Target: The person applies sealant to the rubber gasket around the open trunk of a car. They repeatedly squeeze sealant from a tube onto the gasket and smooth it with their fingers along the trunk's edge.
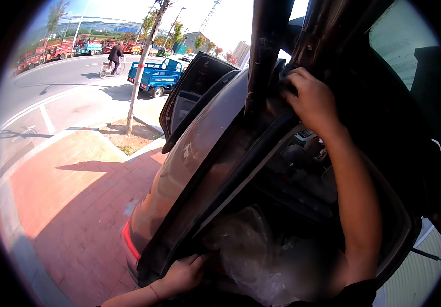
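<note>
I stand at the open rear of a silver-grey car [184, 148]. My right hand [312, 100] is raised to the upper corner of the rear opening, its fingers curled round something dark beneath the raised tailgate [356, 82]. A black rubber door seal [241, 176] runs along the opening's edge, from near that hand down toward the lower left. Low by the red tail light [130, 240], my left hand [184, 272] has its fingers bent in at the edge of the opening. What either hand grips is hidden in shadow.
Inside the boot lies crumpled clear plastic sheeting [246, 240]. An open side door [192, 87] sticks out toward the pavement [77, 215]. A thin tree [137, 87] stands beyond, near a blue three-wheeled truck [154, 77]. A person [115, 57] with a bicycle is on the road.
</note>
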Action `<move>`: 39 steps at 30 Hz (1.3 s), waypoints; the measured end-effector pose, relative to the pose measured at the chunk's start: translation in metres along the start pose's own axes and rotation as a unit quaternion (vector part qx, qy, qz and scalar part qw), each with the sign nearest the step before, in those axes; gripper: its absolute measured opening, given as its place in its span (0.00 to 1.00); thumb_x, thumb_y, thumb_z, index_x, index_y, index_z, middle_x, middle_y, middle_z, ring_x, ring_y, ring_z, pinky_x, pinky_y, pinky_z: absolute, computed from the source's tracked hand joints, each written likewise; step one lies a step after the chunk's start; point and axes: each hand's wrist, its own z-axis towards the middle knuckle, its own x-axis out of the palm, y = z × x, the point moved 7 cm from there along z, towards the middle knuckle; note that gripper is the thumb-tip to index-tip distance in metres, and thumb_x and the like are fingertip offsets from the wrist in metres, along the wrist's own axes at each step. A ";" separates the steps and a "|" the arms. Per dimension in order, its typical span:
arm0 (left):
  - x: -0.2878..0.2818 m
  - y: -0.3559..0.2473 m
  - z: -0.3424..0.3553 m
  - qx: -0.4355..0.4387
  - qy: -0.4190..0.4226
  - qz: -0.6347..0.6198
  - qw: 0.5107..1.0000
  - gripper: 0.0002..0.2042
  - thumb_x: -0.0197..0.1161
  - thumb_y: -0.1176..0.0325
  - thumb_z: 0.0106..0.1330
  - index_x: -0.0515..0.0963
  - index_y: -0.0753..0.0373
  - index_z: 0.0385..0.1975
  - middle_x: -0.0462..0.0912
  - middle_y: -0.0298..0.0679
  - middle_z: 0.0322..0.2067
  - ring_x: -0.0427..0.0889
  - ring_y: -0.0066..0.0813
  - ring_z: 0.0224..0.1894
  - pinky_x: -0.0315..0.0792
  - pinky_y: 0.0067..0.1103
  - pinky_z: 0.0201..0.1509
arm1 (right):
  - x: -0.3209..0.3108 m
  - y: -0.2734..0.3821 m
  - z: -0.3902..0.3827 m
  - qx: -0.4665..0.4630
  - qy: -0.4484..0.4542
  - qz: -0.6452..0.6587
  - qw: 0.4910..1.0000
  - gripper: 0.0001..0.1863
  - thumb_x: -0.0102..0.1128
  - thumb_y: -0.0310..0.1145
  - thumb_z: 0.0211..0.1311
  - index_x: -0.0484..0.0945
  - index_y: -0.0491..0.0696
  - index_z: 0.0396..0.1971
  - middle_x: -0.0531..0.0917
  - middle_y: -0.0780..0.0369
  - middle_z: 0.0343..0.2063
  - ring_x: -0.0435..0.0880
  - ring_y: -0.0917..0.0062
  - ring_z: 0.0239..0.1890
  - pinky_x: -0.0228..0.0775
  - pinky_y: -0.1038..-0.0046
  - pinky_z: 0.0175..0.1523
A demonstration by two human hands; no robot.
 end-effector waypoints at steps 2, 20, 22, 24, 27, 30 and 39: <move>-0.008 0.007 -0.024 -0.036 0.021 -0.005 0.999 0.21 0.63 0.71 0.60 0.75 0.63 0.55 0.82 0.46 0.36 0.84 0.49 0.36 0.81 0.36 0.38 | -0.012 -0.006 -0.013 0.014 -0.048 0.078 0.996 0.17 0.68 0.30 0.60 0.81 0.44 0.49 0.82 0.62 0.51 0.85 0.64 0.45 0.77 0.64 0.50; 0.008 0.042 -0.089 -0.083 0.120 0.016 0.989 0.18 0.61 0.66 0.65 0.76 0.61 0.54 0.84 0.49 0.37 0.85 0.52 0.32 0.81 0.39 0.35 | -0.051 0.005 -0.039 -0.010 -0.145 0.041 0.989 0.12 0.62 0.27 0.65 0.84 0.46 0.48 0.84 0.62 0.47 0.86 0.70 0.47 0.81 0.70 0.46; -0.006 0.021 -0.075 -0.065 0.101 -0.021 0.993 0.18 0.61 0.68 0.64 0.76 0.61 0.54 0.83 0.48 0.37 0.85 0.51 0.34 0.81 0.38 0.36 | -0.078 -0.012 -0.093 0.101 -0.222 0.168 0.955 0.11 0.61 0.24 0.67 0.83 0.44 0.48 0.84 0.62 0.46 0.86 0.74 0.44 0.80 0.74 0.43; -0.040 0.000 -0.038 -0.041 0.095 -0.067 0.992 0.19 0.62 0.71 0.63 0.76 0.61 0.55 0.82 0.47 0.38 0.84 0.49 0.38 0.81 0.37 0.39 | -0.072 -0.034 -0.181 0.262 -0.259 0.288 0.884 0.09 0.59 0.23 0.69 0.82 0.43 0.46 0.84 0.62 0.45 0.84 0.79 0.42 0.78 0.78 0.42; -0.115 -0.070 0.051 0.112 0.032 -0.051 0.992 0.18 0.62 0.76 0.62 0.75 0.64 0.54 0.80 0.47 0.41 0.83 0.51 0.40 0.81 0.35 0.40 | 0.017 -0.016 -0.300 0.399 -0.163 0.439 0.788 0.06 0.57 0.23 0.70 0.80 0.41 0.43 0.83 0.64 0.40 0.81 0.86 0.35 0.73 0.81 0.39; -0.164 -0.180 0.166 0.265 -0.151 0.045 0.951 0.18 0.59 0.82 0.61 0.77 0.65 0.52 0.80 0.48 0.43 0.84 0.50 0.40 0.79 0.33 0.43 | 0.098 0.024 -0.422 0.540 -0.006 0.541 0.645 0.05 0.60 0.25 0.69 0.81 0.42 0.41 0.83 0.66 0.32 0.81 0.85 0.34 0.73 0.79 0.40; -0.159 -0.254 0.378 0.122 -0.230 0.339 0.904 0.12 0.59 0.74 0.62 0.78 0.71 0.44 0.84 0.60 0.40 0.84 0.56 0.46 0.79 0.40 0.49 | 0.146 0.135 -0.579 0.505 0.150 0.600 0.601 0.06 0.57 0.23 0.68 0.81 0.40 0.40 0.85 0.62 0.31 0.83 0.82 0.28 0.74 0.78 0.31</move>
